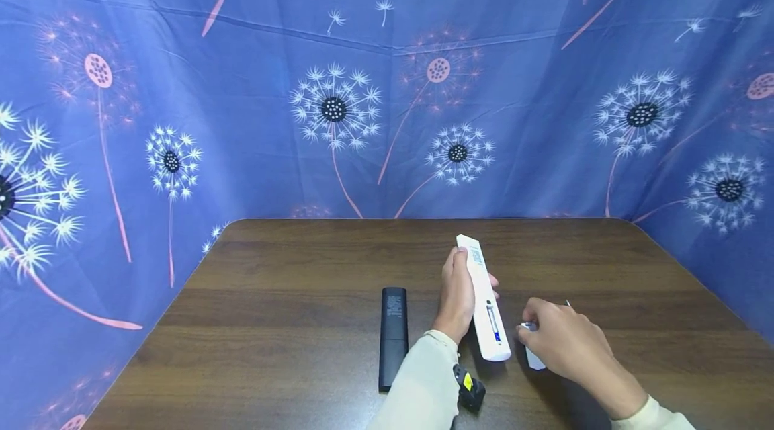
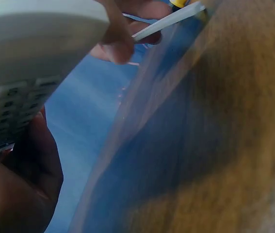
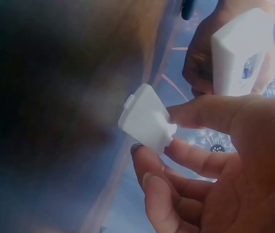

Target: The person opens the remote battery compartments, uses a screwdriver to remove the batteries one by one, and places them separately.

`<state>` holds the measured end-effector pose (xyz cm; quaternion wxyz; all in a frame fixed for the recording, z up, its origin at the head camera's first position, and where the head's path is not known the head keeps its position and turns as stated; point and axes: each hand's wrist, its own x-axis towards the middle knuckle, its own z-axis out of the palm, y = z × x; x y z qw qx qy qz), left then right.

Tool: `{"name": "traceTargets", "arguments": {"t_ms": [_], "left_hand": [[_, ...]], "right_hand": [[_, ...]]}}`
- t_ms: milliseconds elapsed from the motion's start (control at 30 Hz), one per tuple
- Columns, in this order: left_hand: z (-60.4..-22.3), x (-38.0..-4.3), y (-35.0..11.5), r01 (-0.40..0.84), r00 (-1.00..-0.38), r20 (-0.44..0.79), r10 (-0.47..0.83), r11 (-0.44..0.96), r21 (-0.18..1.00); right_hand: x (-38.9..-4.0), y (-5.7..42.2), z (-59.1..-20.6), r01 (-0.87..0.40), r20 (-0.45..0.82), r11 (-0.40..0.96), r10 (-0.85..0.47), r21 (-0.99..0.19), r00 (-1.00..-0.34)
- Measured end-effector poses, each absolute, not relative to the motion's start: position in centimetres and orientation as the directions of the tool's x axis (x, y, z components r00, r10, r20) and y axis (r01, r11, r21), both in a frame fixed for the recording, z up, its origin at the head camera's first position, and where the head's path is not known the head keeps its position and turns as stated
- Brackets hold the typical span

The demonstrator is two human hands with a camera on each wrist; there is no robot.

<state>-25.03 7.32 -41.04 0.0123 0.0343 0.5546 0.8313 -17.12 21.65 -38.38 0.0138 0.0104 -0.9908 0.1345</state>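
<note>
My left hand [image 1: 456, 292] grips a long white remote control [image 1: 480, 275] above the table, its back turned up. Near the remote's close end, the battery compartment lies uncovered and a blue-and-white battery [image 1: 494, 324] shows inside. In the left wrist view, the number keys on the remote's underside [image 2: 18, 102] are visible. To the right, my right hand [image 1: 571, 339] pinches a small white battery cover [image 3: 147, 119] between thumb and fingers. The cover is apart from the remote, and small tabs show on its edges in the right wrist view.
A black remote control [image 1: 394, 339] lies on the brown wooden table [image 1: 290, 322], left of my left forearm. A black wrist camera [image 1: 469, 390] with a yellow mark sits at my left wrist. Behind the table hangs a blue dandelion-print cloth [image 1: 242, 94].
</note>
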Motion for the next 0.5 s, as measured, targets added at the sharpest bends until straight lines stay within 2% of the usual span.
{"name": "traceTargets", "arguments": {"t_ms": [267,500], "left_hand": [[-41.14,-24.90,7.07,0.038,-0.998,0.054,0.031,-0.396,0.917],[-41.32,-24.94,7.43,0.064,-0.995,0.088,0.041,-0.408,0.911]], "right_hand": [[-17.81,21.40,-38.49,-0.052,0.032,0.980,-0.047,-0.191,-0.998],[-17.63,21.72,-38.87,-0.101,0.088,0.985,-0.089,-0.141,-0.992]]}}
